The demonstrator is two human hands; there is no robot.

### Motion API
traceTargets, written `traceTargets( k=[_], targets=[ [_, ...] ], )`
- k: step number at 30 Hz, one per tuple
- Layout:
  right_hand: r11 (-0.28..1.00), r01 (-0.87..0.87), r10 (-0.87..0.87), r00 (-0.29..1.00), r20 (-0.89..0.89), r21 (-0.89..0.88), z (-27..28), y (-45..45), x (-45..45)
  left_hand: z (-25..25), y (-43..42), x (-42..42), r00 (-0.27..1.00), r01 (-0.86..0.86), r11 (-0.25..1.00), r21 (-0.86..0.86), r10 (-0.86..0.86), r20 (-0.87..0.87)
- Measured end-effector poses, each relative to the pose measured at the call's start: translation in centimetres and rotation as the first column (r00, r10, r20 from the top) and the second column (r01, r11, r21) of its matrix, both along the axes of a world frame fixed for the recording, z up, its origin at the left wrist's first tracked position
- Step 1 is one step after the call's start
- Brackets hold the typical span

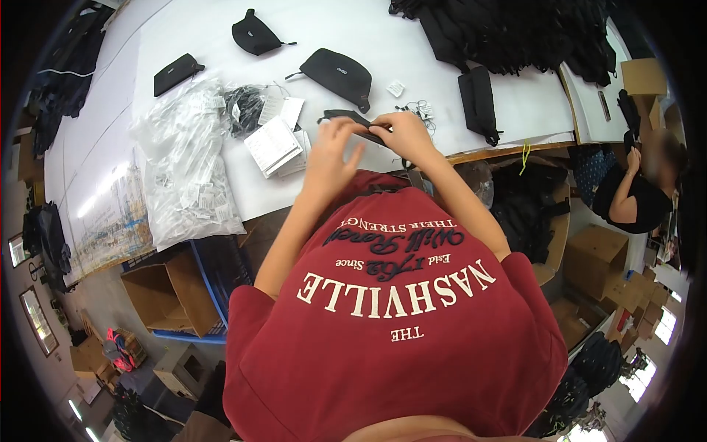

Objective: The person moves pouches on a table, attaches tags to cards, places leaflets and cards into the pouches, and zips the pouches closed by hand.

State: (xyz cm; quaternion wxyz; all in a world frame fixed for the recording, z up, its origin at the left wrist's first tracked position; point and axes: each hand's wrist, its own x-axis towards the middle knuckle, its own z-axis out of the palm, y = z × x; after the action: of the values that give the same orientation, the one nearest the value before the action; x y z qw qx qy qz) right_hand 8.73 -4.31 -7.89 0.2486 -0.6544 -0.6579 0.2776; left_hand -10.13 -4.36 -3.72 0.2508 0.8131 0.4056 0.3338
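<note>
A small black zip pouch [345,115] is held at the table's front edge, close to my body, seen almost edge-on. My left hand [333,156] has its curled fingers on the pouch's left part, with the thumb apart from them. On the right part, my right hand [406,138] pinches the pouch between thumb and fingers. Just beyond my hands lies a larger black pouch [337,76] with a small pale logo. A stack of white cards [272,146] lies left of my left hand. Beyond my right hand are thin dark cords [423,110] and a small white packet [395,88].
A clear plastic bag of white tags [188,162] lies on the left, beside a black cord bundle [244,110]. Other black pouches [254,33] are spread over the white table [213,37]. A pile of black pouches [515,33] sits far right. A co-worker [633,184] is at right.
</note>
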Motion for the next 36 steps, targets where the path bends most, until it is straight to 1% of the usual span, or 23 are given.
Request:
traceTargets(
  k=[2,3,6,7,10,13,16,22,25,28,31,34,36],
  targets=[
    [0.998,0.031,-0.039,0.992,-0.123,-0.062,3.6,-0.6,0.3,-1.1,1.0,-0.9,0.997,0.007,0.997,0.080,-0.001,-0.071],
    [0.995,0.043,-0.050,0.995,-0.091,-0.085,4.9,-0.8,0.4,-1.3,1.3,-1.0,0.994,0.014,0.992,0.122,-0.001,-0.106],
    [0.996,0.071,-0.066,0.992,-0.110,0.045,7.5,-1.3,0.4,-0.9,1.0,-1.1,0.985,0.052,0.969,0.240,-0.010,-0.171],
    [0.997,0.066,-0.059,0.988,-0.140,0.045,7.9,-1.4,0.4,-0.8,1.0,-0.9,0.990,0.021,0.967,0.253,0.016,-0.143],
    [0.995,0.087,-0.081,0.986,-0.149,0.037,9.8,-2.0,-0.1,0.3,1.2,-1.0,0.989,0.051,0.958,0.281,-0.011,-0.144],
    [0.991,0.076,-0.059,0.987,-0.150,0.111,9.8,-2.2,-0.3,0.9,1.3,-1.0,0.993,0.109,0.941,0.322,-0.090,-0.074],
    [0.994,0.062,-0.045,0.983,-0.176,0.091,10.9,-2.4,-0.5,1.3,1.4,-1.1,0.990,0.138,0.919,0.370,-0.128,-0.051],
    [0.993,0.036,-0.011,0.977,-0.213,0.112,10.9,-2.6,-1.0,2.7,1.8,-0.9,0.974,0.196,0.911,0.363,-0.223,0.033],
    [0.996,0.021,-0.003,0.982,-0.189,0.091,10.5,-2.5,-0.7,2.6,1.9,-0.9,0.968,0.246,0.928,0.281,-0.250,-0.022],
    [1.000,0.021,-0.023,0.969,-0.245,-0.010,10.7,-2.4,-0.4,2.3,1.7,-1.1,0.967,0.253,0.931,0.263,-0.242,-0.075],
    [0.999,0.005,-0.017,0.964,-0.265,-0.047,10.8,-2.3,-0.3,1.9,1.6,-1.3,0.952,0.305,0.907,0.289,-0.289,-0.100],
    [1.000,-0.017,0.018,0.960,-0.281,0.006,10.5,-2.4,-0.4,2.3,1.7,-1.3,0.958,0.287,0.895,0.342,-0.276,-0.081],
    [0.999,-0.033,0.021,0.962,-0.272,-0.042,10.6,-2.3,-0.4,2.3,1.6,-1.3,0.961,0.275,0.897,0.346,-0.266,-0.074]
  ],
)
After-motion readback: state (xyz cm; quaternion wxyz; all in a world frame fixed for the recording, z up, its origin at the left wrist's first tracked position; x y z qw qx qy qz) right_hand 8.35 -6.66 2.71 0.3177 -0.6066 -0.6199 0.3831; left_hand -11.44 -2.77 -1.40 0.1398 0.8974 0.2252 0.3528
